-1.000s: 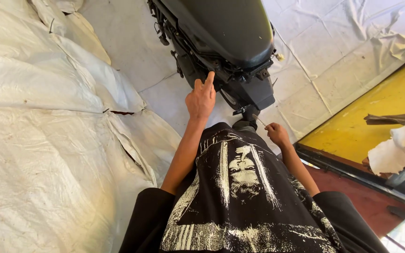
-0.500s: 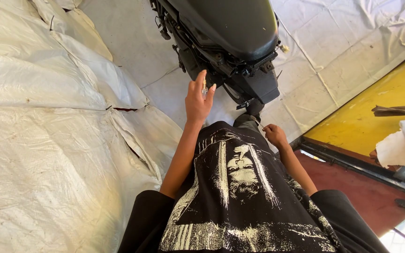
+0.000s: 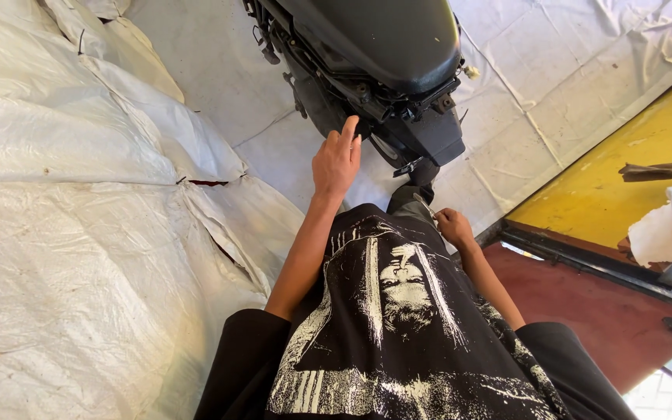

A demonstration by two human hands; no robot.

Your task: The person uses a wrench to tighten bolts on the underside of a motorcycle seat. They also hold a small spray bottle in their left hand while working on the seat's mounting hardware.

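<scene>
Scooter tail point(image 3: 421, 136) is seen just ahead, long axis running away | left hand point(image 3: 337, 159), fingers spread, is raised nearest it | right hand point(image 3: 454, 227) is curled low; contents cannot be told | white tarpaulin point(image 3: 79, 257) is spread beneath.

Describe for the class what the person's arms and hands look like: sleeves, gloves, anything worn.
Both the left hand and the right hand are bare, with no gloves. The forearms are uncovered. Short black sleeves belong to a black T-shirt with a white print.
</scene>
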